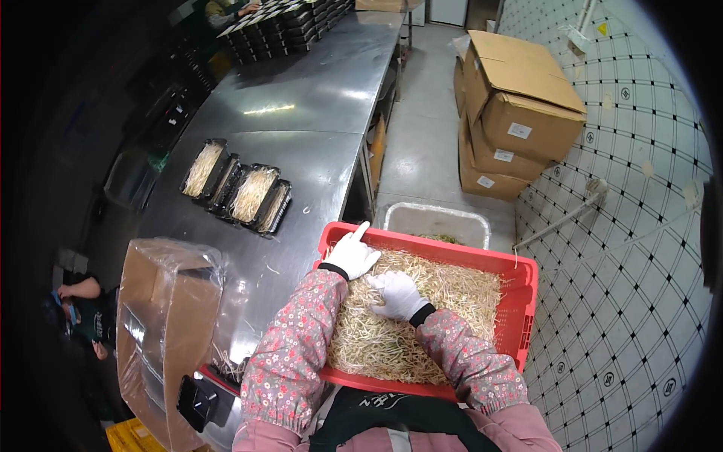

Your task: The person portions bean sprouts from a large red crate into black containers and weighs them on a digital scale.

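Note:
A red plastic crate (524, 305) stands before me, filled with a layer of pale bean sprouts (463, 288) that look greener near my body. My left hand (351, 255), in a white glove, rests over the crate's far left corner, its thumb and a finger spread apart. Just right of it, my right hand (398, 296), gloved too, lies bent on the sprouts. Its fingertips touch the strands; whether they grip any is hidden. On the steel table (316, 164), several black plastic trays (275, 209) hold sprouts. A scale (220, 412) with a black tray (196, 404) on it is beside my left sleeve.
A plastic-lined cardboard box (186, 322) stands at left. Beyond the crate is a grey tub (435, 212) with green matter inside. Cardboard boxes (519, 124) are stacked near the tiled wall (615, 237). Black trays (294, 28) pile up at the table's far end. Two other people are at left.

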`<state>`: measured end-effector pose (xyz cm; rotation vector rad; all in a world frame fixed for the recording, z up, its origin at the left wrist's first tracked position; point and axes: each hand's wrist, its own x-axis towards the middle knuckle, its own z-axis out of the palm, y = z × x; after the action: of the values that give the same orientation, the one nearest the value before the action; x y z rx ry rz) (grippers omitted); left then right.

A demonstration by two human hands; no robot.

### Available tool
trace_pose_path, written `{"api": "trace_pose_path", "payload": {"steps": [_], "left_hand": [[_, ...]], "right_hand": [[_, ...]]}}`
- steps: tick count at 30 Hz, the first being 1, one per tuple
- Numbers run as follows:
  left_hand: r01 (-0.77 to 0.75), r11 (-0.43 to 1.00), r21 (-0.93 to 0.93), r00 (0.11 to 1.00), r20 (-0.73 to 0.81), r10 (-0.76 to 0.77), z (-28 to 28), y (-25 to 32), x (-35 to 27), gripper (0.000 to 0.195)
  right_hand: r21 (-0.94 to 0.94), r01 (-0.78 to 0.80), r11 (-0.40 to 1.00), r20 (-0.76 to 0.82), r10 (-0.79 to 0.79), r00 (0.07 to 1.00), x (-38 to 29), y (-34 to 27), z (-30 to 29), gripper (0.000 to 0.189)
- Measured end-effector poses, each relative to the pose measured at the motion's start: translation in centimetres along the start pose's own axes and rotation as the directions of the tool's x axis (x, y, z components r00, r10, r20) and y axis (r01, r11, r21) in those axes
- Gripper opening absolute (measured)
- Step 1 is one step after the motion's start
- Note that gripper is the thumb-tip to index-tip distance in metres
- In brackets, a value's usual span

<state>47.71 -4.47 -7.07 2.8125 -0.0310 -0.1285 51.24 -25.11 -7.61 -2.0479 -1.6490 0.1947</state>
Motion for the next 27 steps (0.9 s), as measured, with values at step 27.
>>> {"api": "trace_pose_path", "payload": {"steps": [27], "left_hand": [[0.215, 0.706, -0.675, 0.883, -0.174, -0.436, -3.1, 10.9, -19.3, 0.024]], "right_hand": [[0.429, -0.264, 0.864, 0.250, 0.167, 0.954, -11.7, -0.6, -10.1, 0.037]]}}
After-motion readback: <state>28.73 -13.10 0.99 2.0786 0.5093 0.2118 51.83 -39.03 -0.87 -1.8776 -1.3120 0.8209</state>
